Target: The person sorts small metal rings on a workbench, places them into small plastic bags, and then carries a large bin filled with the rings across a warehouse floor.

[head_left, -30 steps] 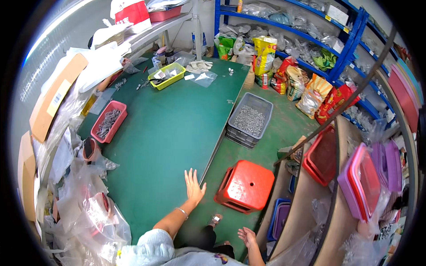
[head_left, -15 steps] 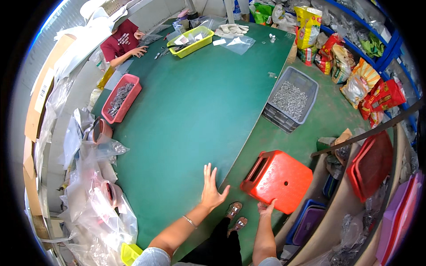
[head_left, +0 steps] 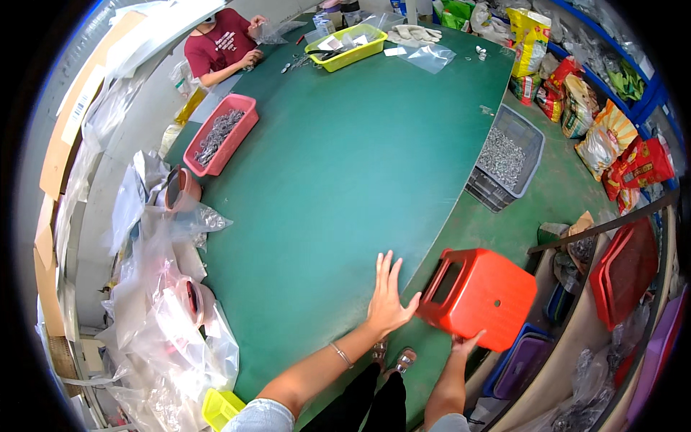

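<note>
A red plastic stool (head_left: 504, 295), its square seat with a small round hole facing up, is at the lower right beside the table edge. My right hand (head_left: 466, 344) grips the near edge of its seat, thumb on top and the other fingers partly hidden. Over the table's near edge, my left hand (head_left: 389, 306) is open with fingers spread and holds nothing. Its thumb points at the stool's left side, where a slot-like opening shows; whether they touch I cannot tell.
The green table (head_left: 331, 201) bears a pink basket (head_left: 241, 140) of metal parts and a yellow basket (head_left: 360, 54). A grey crate (head_left: 529, 173) of small metal pieces stands right of it. Plastic bags (head_left: 173, 331) crowd the left edge. Across sits another person (head_left: 219, 47).
The view has shifted, moving the scene rightward. My left hand has come closer to the stool's left side, while my right hand keeps its grip. The other person's hand is now raised at a clear bag.
</note>
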The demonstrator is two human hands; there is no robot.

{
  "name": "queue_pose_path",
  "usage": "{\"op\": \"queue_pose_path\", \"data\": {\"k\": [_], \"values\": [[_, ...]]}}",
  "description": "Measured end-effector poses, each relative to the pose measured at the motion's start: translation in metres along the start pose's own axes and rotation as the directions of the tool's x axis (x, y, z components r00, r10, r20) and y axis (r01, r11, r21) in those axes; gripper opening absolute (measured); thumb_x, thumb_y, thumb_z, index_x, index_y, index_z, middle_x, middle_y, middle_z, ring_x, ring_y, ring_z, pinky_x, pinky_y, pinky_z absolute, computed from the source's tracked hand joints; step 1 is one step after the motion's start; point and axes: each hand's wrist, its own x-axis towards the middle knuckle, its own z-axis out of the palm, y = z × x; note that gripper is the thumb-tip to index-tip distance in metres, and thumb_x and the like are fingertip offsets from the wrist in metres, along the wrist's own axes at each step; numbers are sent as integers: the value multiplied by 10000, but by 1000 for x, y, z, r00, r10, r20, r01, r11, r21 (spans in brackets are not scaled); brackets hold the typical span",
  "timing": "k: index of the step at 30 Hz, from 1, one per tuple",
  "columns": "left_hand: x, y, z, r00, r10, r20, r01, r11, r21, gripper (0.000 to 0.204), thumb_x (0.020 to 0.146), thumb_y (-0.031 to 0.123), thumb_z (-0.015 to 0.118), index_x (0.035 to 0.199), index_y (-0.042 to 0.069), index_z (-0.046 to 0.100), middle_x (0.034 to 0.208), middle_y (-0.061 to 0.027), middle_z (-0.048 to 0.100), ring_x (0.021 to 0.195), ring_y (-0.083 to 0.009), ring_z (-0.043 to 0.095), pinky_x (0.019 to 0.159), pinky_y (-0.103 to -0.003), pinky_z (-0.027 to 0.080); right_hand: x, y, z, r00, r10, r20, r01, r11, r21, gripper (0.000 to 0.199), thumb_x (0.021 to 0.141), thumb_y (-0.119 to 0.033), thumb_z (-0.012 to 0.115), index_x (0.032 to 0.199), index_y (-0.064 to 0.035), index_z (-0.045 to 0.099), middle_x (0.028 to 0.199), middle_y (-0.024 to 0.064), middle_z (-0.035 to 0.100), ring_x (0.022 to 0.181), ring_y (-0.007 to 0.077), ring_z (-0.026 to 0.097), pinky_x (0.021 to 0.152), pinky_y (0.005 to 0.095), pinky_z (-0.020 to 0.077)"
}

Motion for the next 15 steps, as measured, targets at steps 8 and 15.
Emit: {"op": "queue_pose_path", "data": {"k": [8,15], "values": [[-3,-1,-5,1000,-27,-3,27,999,-41,768,724,183,675,1335,5,247,1404,-231,202,1326,-425,142,1059,-480,218,-62,-22,-142,967,-64,245,89,992,-92,867,756,-641,538,1373,-90,279,1398,101,328,1241,293,368,980,484,365],[5,6,-2,1000,-11,8,12,996,-91,758,715,179,678,1319,-6,259,1392,-238,216,1318,-436,152,1052,-489,228,-52,-26,-72,157,-983,98,383,-31,-923,560,767,-218,649,1187,97,453,1236,271,453,1119,372,464,972,450,343]]}}
